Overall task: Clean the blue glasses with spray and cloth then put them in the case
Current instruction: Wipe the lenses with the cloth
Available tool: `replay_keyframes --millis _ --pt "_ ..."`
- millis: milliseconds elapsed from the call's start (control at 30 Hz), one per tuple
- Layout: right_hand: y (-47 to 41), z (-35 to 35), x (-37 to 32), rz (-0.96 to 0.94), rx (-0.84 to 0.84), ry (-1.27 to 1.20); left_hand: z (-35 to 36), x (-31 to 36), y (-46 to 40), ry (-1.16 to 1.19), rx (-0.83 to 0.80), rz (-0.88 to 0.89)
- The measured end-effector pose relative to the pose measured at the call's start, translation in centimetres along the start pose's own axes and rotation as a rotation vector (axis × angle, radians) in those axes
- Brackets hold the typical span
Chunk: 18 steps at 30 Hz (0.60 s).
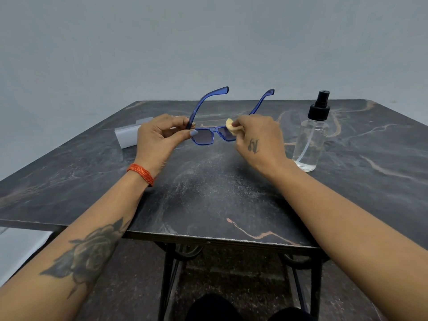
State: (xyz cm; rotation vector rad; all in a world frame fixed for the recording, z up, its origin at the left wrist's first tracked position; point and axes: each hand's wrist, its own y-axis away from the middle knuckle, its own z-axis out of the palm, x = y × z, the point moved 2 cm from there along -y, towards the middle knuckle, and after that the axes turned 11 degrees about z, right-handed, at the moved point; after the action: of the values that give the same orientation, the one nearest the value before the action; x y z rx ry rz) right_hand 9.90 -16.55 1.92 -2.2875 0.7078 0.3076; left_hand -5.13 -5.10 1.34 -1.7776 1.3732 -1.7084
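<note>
Dark marbled stone with pale and coppery veins is forming the table (231,193) top, and a plain grey wall is standing behind it. Over the middle of this top, the person is holding the blue glasses (203,135) just above the surface, lenses facing down and toward the camera, both temple arms sticking up and away.

The left hand (157,140) is pinching the frame at its left hinge, thumb under the lens corner and curled fingers around the base of the temple. The right hand (257,137) is pinching a small yellowish cloth (231,127) between thumb and fingertips and pressing it onto the lens on that side; most of that lens is hiding behind cloth and fingers.

A clear spray bottle (311,140) with a black pump is standing upright near the right forearm, apart from both hands. A pale grey case (127,135) is lying behind the left hand, partly hidden; I cannot tell whether it is open.

By my reading, the wiping step is in hand, with 1 of 2 lenses under the cloth. Next, the cloth probably needs shifting across the bridge to the other lens while the left hand is steadying the frame; afterwards the temples need folding before the glasses are going into the case.
</note>
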Motion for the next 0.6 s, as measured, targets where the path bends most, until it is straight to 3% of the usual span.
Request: replay_keyframes --millis 300,600 --pt "-0.12 0.65 -0.1 -0.052 -0.042 -0.143 0.08 -0.05 0.07 -0.003 0.0 0.002" --pt "0.0 0.05 -0.21 0.027 -0.053 -0.211 -0.09 -0.02 0.05 -0.008 0.004 -0.01"
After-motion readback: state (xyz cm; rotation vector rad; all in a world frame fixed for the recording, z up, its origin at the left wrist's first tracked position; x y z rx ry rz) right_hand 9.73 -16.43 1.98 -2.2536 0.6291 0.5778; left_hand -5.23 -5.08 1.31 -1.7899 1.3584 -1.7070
